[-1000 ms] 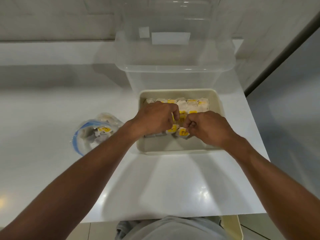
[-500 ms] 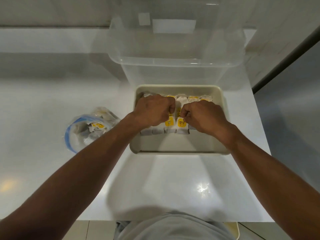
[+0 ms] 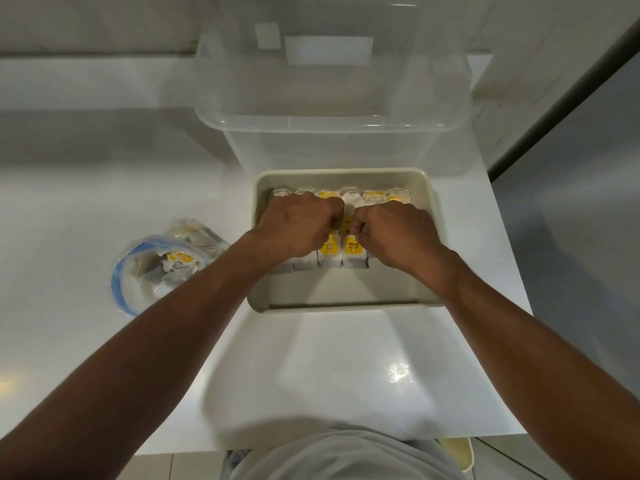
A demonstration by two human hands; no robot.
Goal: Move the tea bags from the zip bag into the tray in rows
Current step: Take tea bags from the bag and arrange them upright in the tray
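Note:
A cream tray (image 3: pixel 346 306) sits on the white counter, with tea bags in two rows inside. The back row (image 3: pixel 372 197) lies along the far wall; the nearer row (image 3: pixel 353 258) shows white bags with yellow tags. Both hands are in the tray over the nearer row, fingers curled. My left hand (image 3: pixel 298 226) covers the left bags. My right hand (image 3: pixel 394 237) pinches at a tea bag in the middle of the row. The clear zip bag (image 3: pixel 166 268) with a blue seal lies open to the left, holding several tea bags.
A large clear plastic storage bin (image 3: pixel 332 109) stands right behind the tray. The counter edge runs close on the right, with a grey wall beyond. A cream container (image 3: pixel 457 452) shows below the counter's front edge.
The tea bag my right hand held loose now stands in line in the nearer row. Both hands stay together over that row; the camera view shifted slightly.

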